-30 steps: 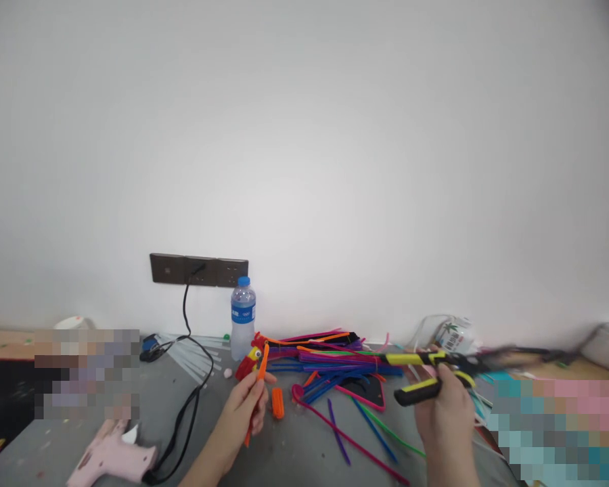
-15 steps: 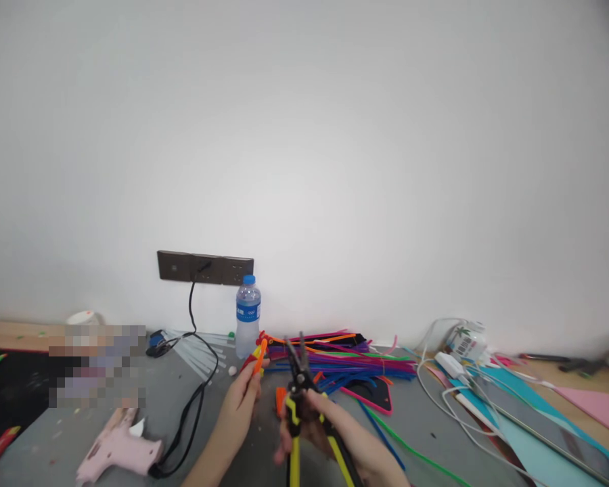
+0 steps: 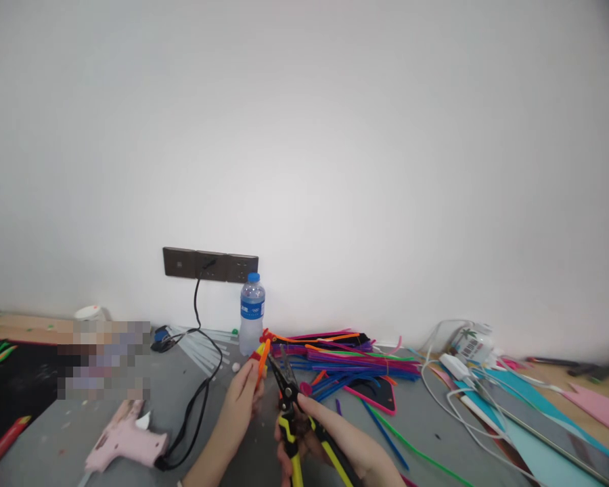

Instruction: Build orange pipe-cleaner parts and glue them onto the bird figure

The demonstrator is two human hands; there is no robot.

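My left hand (image 3: 237, 411) pinches a small craft piece of red, yellow and orange pipe cleaners (image 3: 264, 357), with an orange strand standing up from the fingers. In my right hand (image 3: 335, 439) are pliers (image 3: 287, 393) with black jaws and yellow-and-black handles. The jaws stand apart and point up, just right of the orange strand. Whether they touch it I cannot tell. Behind both hands lies a pile of pipe cleaners (image 3: 345, 358) in purple, blue, pink and orange.
A water bottle (image 3: 252, 314) stands by the wall. At left lie a pink glue gun (image 3: 126, 443) with a black cord, clear glue sticks (image 3: 197, 352) and a red tool (image 3: 5, 446). White cables (image 3: 457, 412), coloured sheets (image 3: 532, 426) and a phone-like slab (image 3: 553, 436) lie at right.
The pliers have moved left toward the craft piece, and their jaws now tilt to the left. My left hand keeps its hold; the view has shifted slightly.
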